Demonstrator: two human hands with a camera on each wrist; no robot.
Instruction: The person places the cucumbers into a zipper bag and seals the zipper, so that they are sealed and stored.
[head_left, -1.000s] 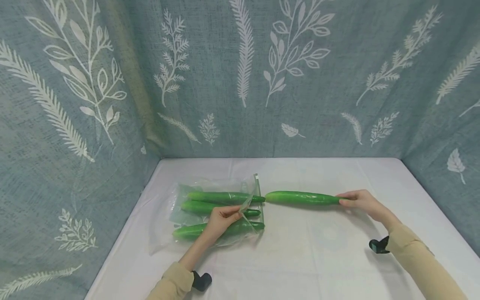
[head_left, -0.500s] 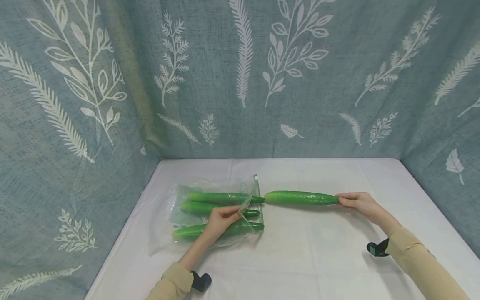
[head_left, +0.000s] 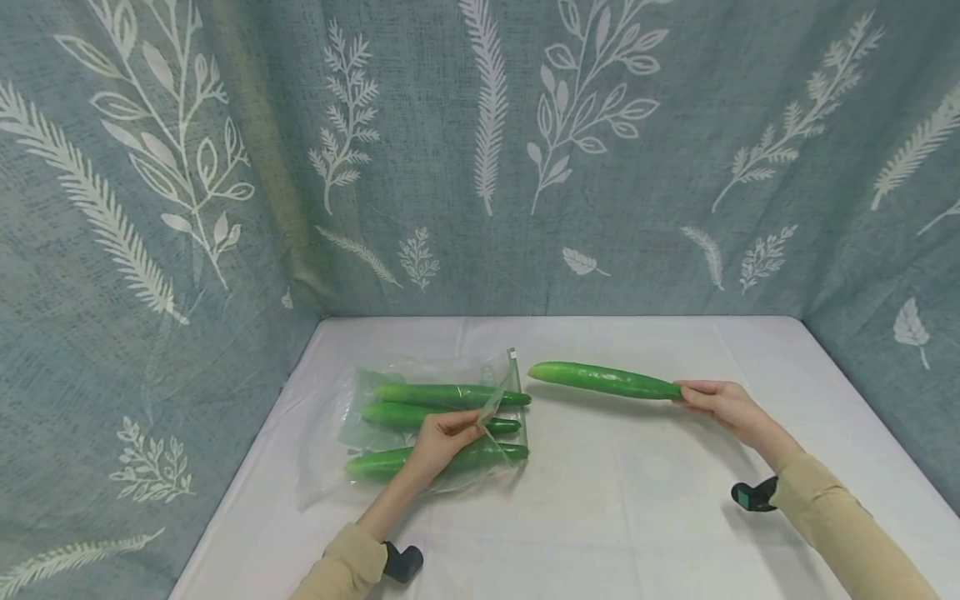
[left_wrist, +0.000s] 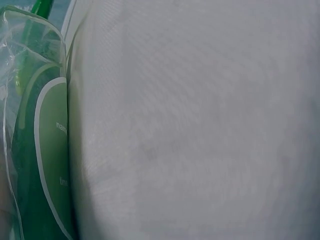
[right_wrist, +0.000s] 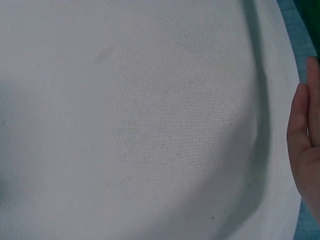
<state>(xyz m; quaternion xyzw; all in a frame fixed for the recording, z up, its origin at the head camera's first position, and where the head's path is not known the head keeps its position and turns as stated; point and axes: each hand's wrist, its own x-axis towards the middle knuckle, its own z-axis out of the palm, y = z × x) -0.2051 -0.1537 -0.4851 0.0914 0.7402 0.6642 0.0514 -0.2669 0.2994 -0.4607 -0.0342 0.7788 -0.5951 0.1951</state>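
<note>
A clear zip bag lies on the left of the table, its mouth facing right. Inside it are three green cucumbers, the far one, the middle one and the near one. My left hand pinches the bag's upper edge by its mouth, raising a flap. In the left wrist view the bag's green printed label shows, but no fingers are clear. My right hand holds another cucumber by its thin right end. That cucumber is raised and tilted, its pale tip apart from the bag.
A white cloth covers the table. Patterned blue-green curtains hang close behind it and along both sides. A dark wrist device sits at each sleeve, one on the left and one on the right.
The right hand's cucumber has lifted; its pale end swung up and away from the bag's mouth. The left hand and the bag have stayed put.
</note>
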